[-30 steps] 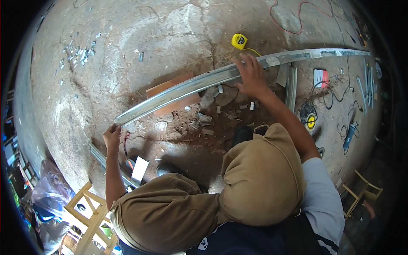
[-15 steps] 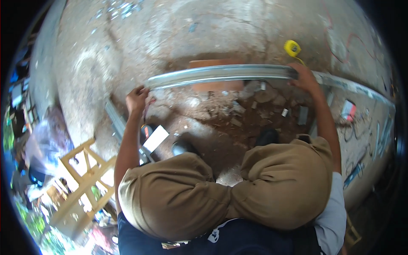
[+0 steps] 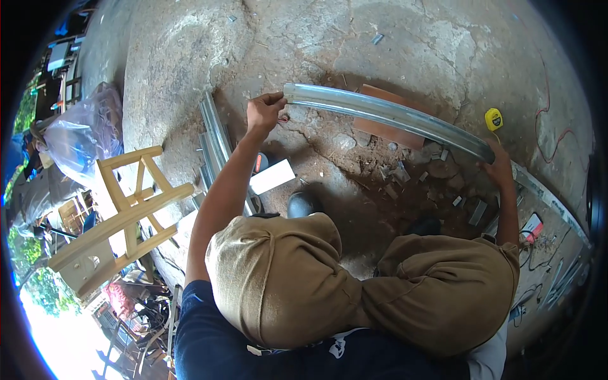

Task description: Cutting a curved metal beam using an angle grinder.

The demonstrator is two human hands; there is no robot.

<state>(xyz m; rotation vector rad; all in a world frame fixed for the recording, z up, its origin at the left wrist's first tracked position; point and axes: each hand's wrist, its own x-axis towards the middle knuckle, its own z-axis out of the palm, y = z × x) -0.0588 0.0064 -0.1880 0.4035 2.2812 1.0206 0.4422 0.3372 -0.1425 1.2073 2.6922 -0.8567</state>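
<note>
The concrete floor (image 3: 190, 69) forms the work area, cracked and strewn with debris. A wooden stool (image 3: 126, 223) lies at the person's left. The metal channel (image 3: 380, 111) is positioned in front of the knees, spanning between the two hands, its left end farther from the person than its right. It crosses above a brown board (image 3: 387, 131); contact between the two cannot be determined. Metal bars (image 3: 218, 134) lie near the left forearm.

The left hand (image 3: 264, 113) pinches the channel's left end between thumb and fingers, the metal extending rightward from the fingertips. The right hand (image 3: 499, 166) grasps the opposite end, the channel lying to its left. A white card (image 3: 272, 176) sits below the left hand. A yellow tape measure (image 3: 493, 120) rests just beyond the right hand.
</note>
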